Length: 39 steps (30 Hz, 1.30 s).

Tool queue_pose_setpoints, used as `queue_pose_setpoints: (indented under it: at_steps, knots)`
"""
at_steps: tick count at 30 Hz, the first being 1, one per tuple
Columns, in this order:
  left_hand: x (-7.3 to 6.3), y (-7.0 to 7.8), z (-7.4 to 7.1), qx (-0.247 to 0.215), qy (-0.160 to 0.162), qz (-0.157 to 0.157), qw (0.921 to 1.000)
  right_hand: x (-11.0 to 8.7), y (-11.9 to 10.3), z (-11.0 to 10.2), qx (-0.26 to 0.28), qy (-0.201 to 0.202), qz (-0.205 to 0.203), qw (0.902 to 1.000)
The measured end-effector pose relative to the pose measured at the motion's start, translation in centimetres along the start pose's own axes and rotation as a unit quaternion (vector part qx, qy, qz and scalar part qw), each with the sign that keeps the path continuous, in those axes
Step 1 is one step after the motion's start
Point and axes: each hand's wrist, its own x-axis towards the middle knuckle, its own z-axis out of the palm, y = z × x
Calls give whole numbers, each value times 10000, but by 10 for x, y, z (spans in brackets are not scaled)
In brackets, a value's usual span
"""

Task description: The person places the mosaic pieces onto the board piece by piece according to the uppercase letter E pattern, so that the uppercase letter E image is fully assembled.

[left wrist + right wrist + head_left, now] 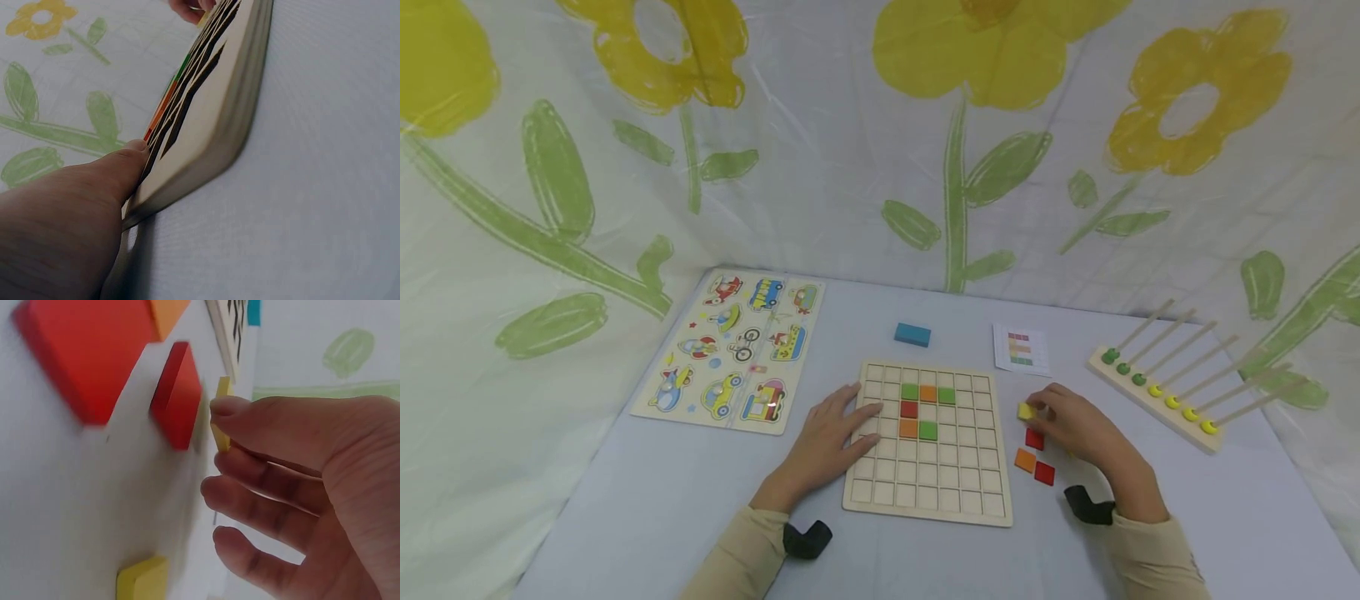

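A wooden grid board (927, 479) lies flat in front of me, with green, orange and red square tiles (909, 409) set in its upper middle cells. My left hand (823, 442) rests on the board's left edge, fingers stretched over it. To the right of the board, my right hand (1075, 421) pinches a yellow tile (220, 428) between thumb and fingertips. Below that hand lie two red tiles (1044, 473) and an orange tile (1025, 460). Another yellow tile (142, 579) shows on the table in the right wrist view.
A white card (1021, 350) printed with a coloured grid pattern lies behind the board, near a blue block (912, 334). On the left is a vehicle picture puzzle (730, 350). A wooden peg stand (1157, 400) with green and yellow beads stands at the right.
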Motion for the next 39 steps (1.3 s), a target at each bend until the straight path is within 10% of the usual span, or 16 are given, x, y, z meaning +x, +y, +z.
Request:
queue_pose_setpoints:
  at_steps: [17, 39]
  knots:
    - [0, 2, -1, 12, -36, -37, 10000, -2, -69, 16, 100, -31, -764, 9970]
    - [0, 2, -2, -19, -28, -53, 10000, 8, -96, 35, -371, 185, -1794, 9829]
